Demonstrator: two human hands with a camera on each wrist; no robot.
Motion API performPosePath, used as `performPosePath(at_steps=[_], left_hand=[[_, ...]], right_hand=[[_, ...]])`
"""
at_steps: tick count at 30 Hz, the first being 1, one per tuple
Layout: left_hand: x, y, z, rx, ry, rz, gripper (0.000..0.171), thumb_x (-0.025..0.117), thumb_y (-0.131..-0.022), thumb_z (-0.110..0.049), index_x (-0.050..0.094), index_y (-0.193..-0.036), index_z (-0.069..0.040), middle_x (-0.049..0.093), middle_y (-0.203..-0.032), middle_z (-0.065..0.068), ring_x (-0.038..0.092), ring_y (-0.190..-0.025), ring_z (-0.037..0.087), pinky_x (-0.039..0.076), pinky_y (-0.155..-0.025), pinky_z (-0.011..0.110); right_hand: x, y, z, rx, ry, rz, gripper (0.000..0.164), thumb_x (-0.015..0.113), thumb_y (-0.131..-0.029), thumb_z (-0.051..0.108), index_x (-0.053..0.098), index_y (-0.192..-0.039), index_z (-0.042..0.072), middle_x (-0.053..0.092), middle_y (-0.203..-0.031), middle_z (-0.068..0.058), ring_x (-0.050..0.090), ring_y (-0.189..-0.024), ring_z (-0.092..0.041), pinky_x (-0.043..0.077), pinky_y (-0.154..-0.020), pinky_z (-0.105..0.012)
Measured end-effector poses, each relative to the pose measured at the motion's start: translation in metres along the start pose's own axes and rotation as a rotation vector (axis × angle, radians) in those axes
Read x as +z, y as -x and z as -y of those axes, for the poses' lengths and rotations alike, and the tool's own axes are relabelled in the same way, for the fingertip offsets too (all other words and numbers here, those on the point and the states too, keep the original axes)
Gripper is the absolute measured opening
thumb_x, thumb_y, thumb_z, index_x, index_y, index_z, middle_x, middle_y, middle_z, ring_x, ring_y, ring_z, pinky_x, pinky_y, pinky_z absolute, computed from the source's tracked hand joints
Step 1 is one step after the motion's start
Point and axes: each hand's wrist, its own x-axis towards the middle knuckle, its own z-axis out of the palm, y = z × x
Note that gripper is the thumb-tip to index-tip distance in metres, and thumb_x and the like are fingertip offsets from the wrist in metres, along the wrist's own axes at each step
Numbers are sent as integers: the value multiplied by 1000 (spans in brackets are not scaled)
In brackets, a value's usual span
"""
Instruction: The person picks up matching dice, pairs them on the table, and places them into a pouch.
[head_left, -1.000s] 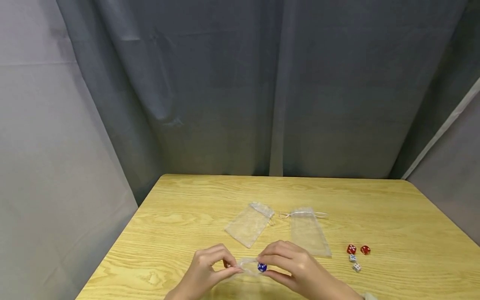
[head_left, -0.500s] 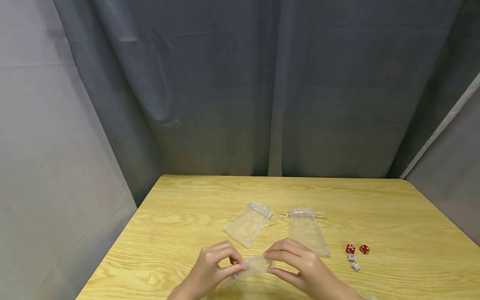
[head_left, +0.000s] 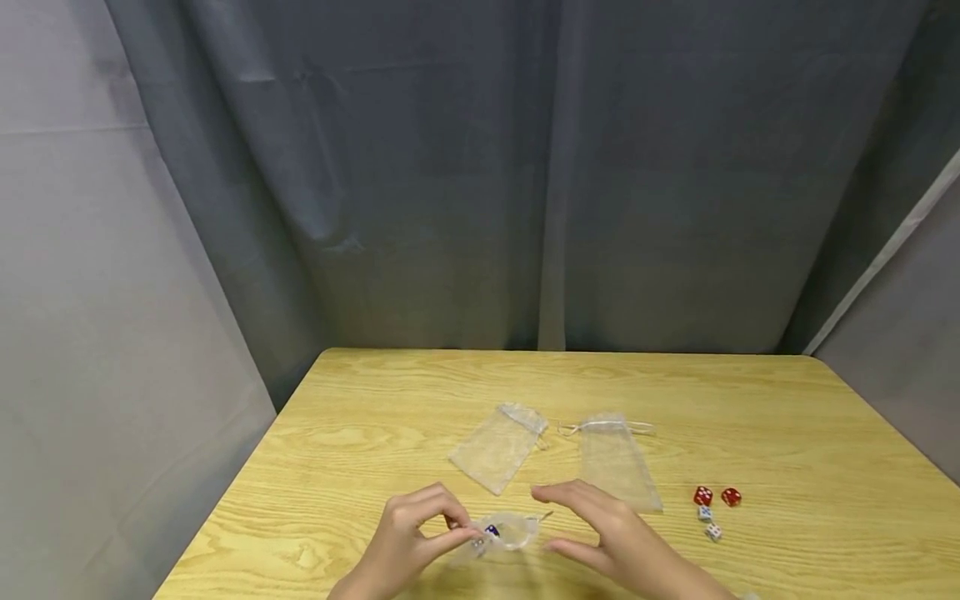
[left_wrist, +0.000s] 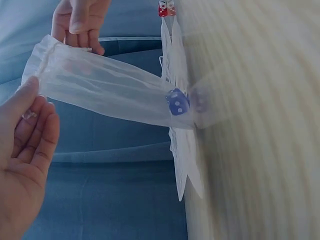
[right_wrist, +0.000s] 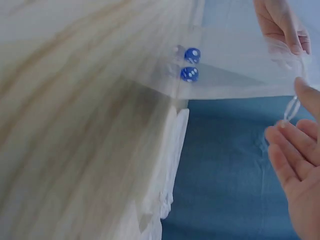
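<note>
My left hand (head_left: 416, 533) pinches the rim of a sheer white drawstring bag (left_wrist: 110, 85), which hangs with its lower end at the tabletop. Two blue dice (right_wrist: 190, 65) lie at the bottom of this bag. Through its round mouth a blue die (head_left: 492, 531) shows in the head view. My right hand (head_left: 600, 533) is at the other side of the mouth, thumb and fingers spread apart with nothing between them. The bag's cord loop (right_wrist: 291, 109) hangs close to the right fingertips; whether they touch it I cannot tell.
Two more sheer bags, a left one (head_left: 498, 450) and a right one (head_left: 618, 467), lie flat on the wooden table (head_left: 337, 433) beyond the hands. At the right are red dice (head_left: 702, 496) and white dice (head_left: 713, 531). Grey curtains (head_left: 450, 208) hang behind the table.
The blue die held by my right fingers went into the bag. Those fingers have let go and spread apart. The bag's mouth now shows round, with my left hand still pinching it.
</note>
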Motion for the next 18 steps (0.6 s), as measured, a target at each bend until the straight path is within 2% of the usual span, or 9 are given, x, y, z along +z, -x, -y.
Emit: performPosePath(at_steps=[5, 8, 11, 13, 18], left_hand=[[-4, 4, -1, -5, -6, -12, 19, 80, -74, 1, 68, -83, -11, 68, -73, 3, 62, -65, 8, 53, -61, 12], [-9, 6, -4, -25, -12, -15, 17, 79, -77, -2, 68, -84, -12, 68, -75, 1, 62, -66, 6, 53, -62, 12], [-14, 8, -8, -48, -37, -25, 18, 80, -78, -6, 68, -92, -12, 69, -82, 1, 62, -71, 7, 54, -65, 14], [-19, 9, -11, -68, -67, -37, 28, 81, -78, -10, 67, -102, -10, 70, -92, 2, 64, -78, 10, 55, -70, 15], [-27, 11, -21, -115, -175, -72, 64, 86, -74, -16, 58, -131, -6, 66, -120, 7, 64, -104, 14, 53, -86, 14]], right_hand=[[10, -6, -1, -73, -36, -4, 34, 73, -86, 11, 66, -119, 9, 73, -96, 4, 67, -84, -6, 52, -80, -9], [13, -10, -1, -97, -49, -25, 17, 69, -90, 12, 71, -107, 13, 71, -88, 8, 62, -76, 0, 49, -72, -7], [15, -14, 1, -121, -46, -42, 9, 66, -93, 14, 72, -99, 15, 70, -84, 10, 57, -71, 3, 46, -70, -6], [16, -17, 2, -132, -43, -49, 8, 65, -94, 16, 73, -97, 15, 70, -84, 10, 56, -71, 3, 46, -70, -7], [18, -22, 5, -138, -44, -52, 7, 65, -94, 15, 73, -95, 15, 70, -83, 10, 57, -71, 3, 46, -70, -7]])
